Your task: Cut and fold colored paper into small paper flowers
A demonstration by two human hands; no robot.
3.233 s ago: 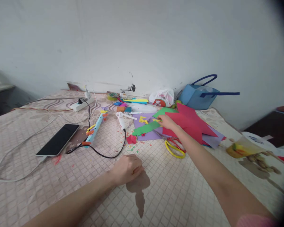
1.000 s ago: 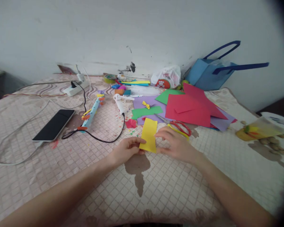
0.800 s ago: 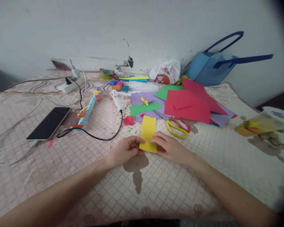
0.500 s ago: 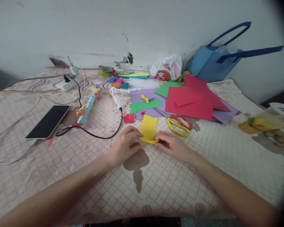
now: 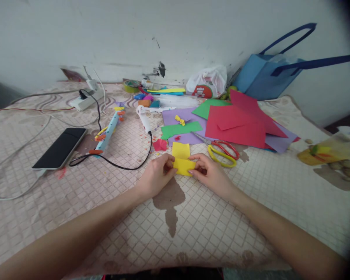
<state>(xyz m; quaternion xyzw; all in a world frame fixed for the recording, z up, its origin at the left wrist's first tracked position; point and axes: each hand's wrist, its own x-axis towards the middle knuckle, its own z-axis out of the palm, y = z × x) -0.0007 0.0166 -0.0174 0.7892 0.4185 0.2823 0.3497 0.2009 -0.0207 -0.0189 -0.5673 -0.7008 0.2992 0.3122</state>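
Note:
A strip of yellow paper (image 5: 184, 166) lies between my hands, its near end folded up over the rest. My left hand (image 5: 157, 175) pinches the left edge of the fold between thumb and fingers. On the right edge, my right hand (image 5: 211, 173) grips the same fold. Just beyond are a red paper flower (image 5: 160, 145), a torn green paper strip (image 5: 181, 129) and a small twisted yellow paper piece (image 5: 180, 120) on purple paper (image 5: 175, 115). Scissors (image 5: 224, 153) with red and yellow handles rest beyond my right hand.
Red paper sheets (image 5: 236, 124) lie at right, near a blue bag (image 5: 265, 77) and a tilted plastic cup (image 5: 321, 151). Leftward are a phone (image 5: 60, 149), a light-blue decorated strip (image 5: 109, 132), a white corded tool (image 5: 144, 119) and a power strip (image 5: 87, 100). A plastic bag (image 5: 207, 81) sits behind.
My right hand has come back from the paper pile with the yellow paper. Both hands have taken its edges, and its near end has been folded upward and away from me.

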